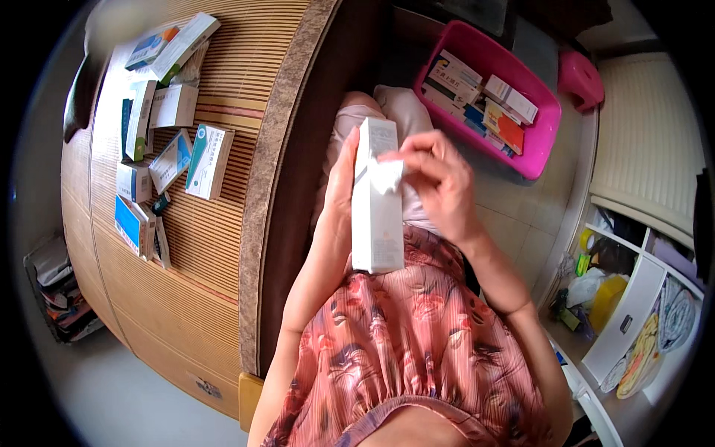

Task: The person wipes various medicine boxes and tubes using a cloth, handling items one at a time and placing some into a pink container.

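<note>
A long white carton (377, 229) lies lengthwise over my lap, bearing faint print near its lower end. My left hand (338, 181) grips it along its left side. At the carton's upper half, the fingertips of my right hand (442, 181) pinch a small crumpled white piece (386, 177), which could be paper or a label. Motion blurs those fingers, and I cannot tell whether the piece is attached to the carton.
On a bamboo-slat mat (206, 240) at left lie several medicine boxes, among them a green-and-white box (209, 162). A pink plastic tub (544, 134) on the tiled floor holds more boxes. Beyond it stands a pink stool (581, 81); a white cabinet (625, 321) is at right.
</note>
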